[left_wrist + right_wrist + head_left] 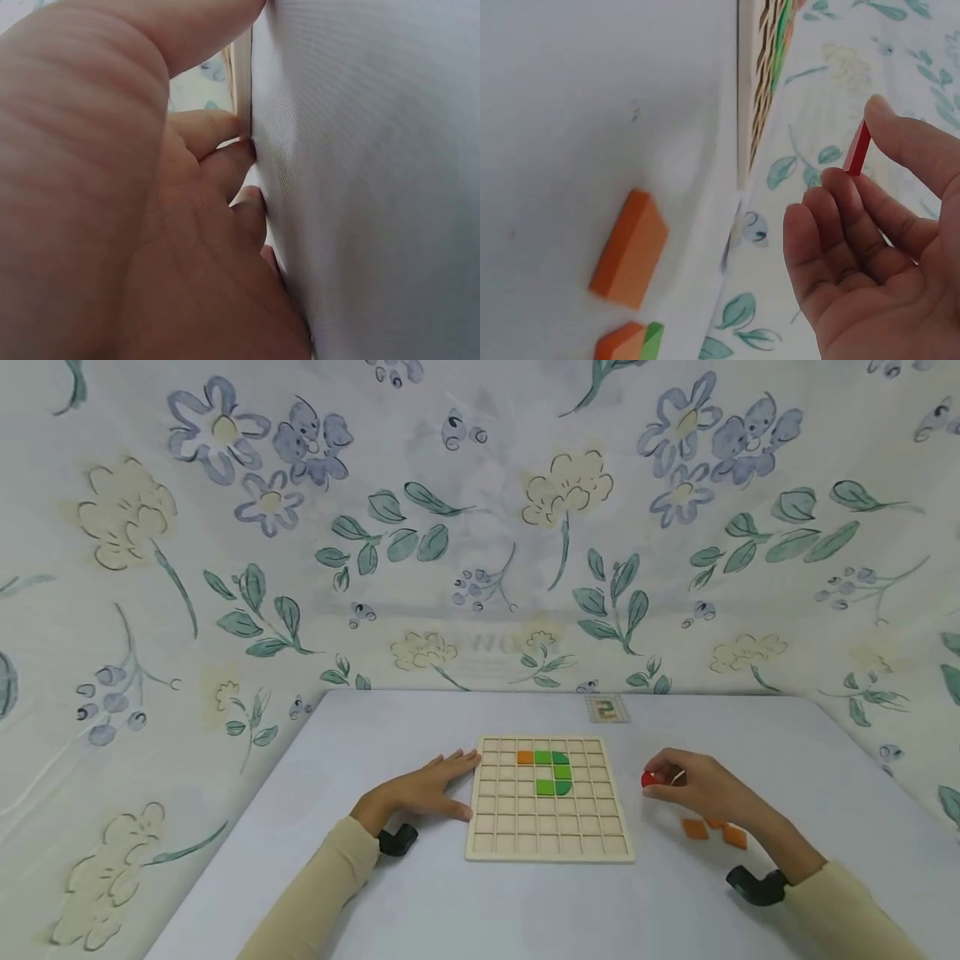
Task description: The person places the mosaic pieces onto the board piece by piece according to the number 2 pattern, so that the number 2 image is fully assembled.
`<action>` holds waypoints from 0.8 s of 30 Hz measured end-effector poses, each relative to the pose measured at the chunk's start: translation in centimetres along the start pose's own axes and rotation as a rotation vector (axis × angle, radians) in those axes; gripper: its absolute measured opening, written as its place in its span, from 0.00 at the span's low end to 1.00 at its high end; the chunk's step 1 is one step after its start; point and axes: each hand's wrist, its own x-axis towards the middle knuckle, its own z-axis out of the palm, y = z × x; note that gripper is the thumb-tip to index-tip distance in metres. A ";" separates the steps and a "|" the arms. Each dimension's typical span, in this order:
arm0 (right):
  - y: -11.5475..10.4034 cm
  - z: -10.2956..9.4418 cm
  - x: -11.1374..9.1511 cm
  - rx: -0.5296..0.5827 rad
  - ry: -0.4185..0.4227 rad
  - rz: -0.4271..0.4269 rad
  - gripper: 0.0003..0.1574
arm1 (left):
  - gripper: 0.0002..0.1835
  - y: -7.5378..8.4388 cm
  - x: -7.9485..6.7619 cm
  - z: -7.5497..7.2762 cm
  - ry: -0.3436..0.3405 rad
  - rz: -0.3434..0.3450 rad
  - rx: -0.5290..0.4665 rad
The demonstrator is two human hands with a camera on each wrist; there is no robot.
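My right hand pinches a small red tile between thumb and fingertips, held above the table to the right of the wooden grid board. At the board's left edge rests my left hand, fingers spread, with fingertips and thumb right at the rim. In the board's upper middle cells lie one orange tile and several green tiles, some with a rounded corner. The left wrist view has the fingers against the board's side, close over the white surface.
Loose orange tiles lie on the white table below my right hand; a bit of green tile shows beside them. A small pattern card lies behind the board. Floral cloth covers the backdrop.
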 end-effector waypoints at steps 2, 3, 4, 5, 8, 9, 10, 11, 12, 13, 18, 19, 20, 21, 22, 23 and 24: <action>-0.2 0.2 0.3 0.006 -0.004 -0.017 0.17 | 0.54 0.1 0.1 0.2 -0.011 -0.002 0.009; -0.4 0.3 0.5 0.006 -0.007 -0.024 0.18 | 0.54 0.1 0.1 0.3 -0.014 -0.002 0.016; -0.6 0.4 0.7 0.005 -0.009 -0.028 0.18 | 0.54 0.2 0.1 0.3 -0.016 -0.007 0.024; -0.8 0.5 1.1 0.002 -0.012 -0.032 0.17 | 0.54 0.2 0.1 0.3 -0.016 -0.010 0.034; -1.6 0.6 2.1 0.003 -0.020 -0.045 0.17 | 0.53 0.2 0.1 0.2 -0.007 -0.006 0.051; -1.9 0.6 2.5 0.005 -0.022 -0.054 0.17 | 0.53 0.2 0.1 0.1 -0.005 -0.005 0.053; -2.2 0.6 2.9 0.006 -0.025 -0.062 0.16 | 0.53 0.2 0.1 0.0 -0.002 -0.004 0.055; -2.5 0.7 3.3 0.006 -0.027 -0.072 0.16 | 0.53 0.2 0.1 0.0 0.001 0.000 0.053; -2.8 0.7 3.6 0.009 -0.033 -0.079 0.16 | 0.53 0.2 0.1 -0.1 0.003 0.004 0.050; -3.1 0.8 4.0 0.010 -0.038 -0.088 0.15 | 0.54 0.2 0.1 -0.1 0.002 0.006 0.046; -3.8 1.7 5.3 0.025 -0.065 -0.084 0.15 | 0.54 0.2 0.3 0.2 -0.001 0.009 0.037; -3.8 2.0 5.5 0.028 -0.070 -0.082 0.15 | 0.54 0.2 0.3 0.2 -0.002 0.007 0.038; -3.9 2.2 5.7 0.030 -0.073 -0.084 0.14 | 0.54 0.2 0.3 0.3 -0.002 0.003 0.041; -3.9 2.5 5.9 0.026 -0.076 -0.084 0.15 | 0.54 0.2 0.3 0.3 -0.003 -0.002 0.045; -4.0 2.7 6.1 0.023 -0.077 -0.091 0.15 | 0.54 0.2 0.3 0.3 -0.004 -0.005 0.046; -4.0 2.9 6.3 0.021 -0.077 -0.095 0.15 | 0.54 0.1 0.2 0.3 -0.005 -0.005 0.050; -4.2 3.0 6.5 0.018 -0.078 -0.102 0.15 | 0.54 0.1 0.2 0.3 -0.005 -0.003 0.053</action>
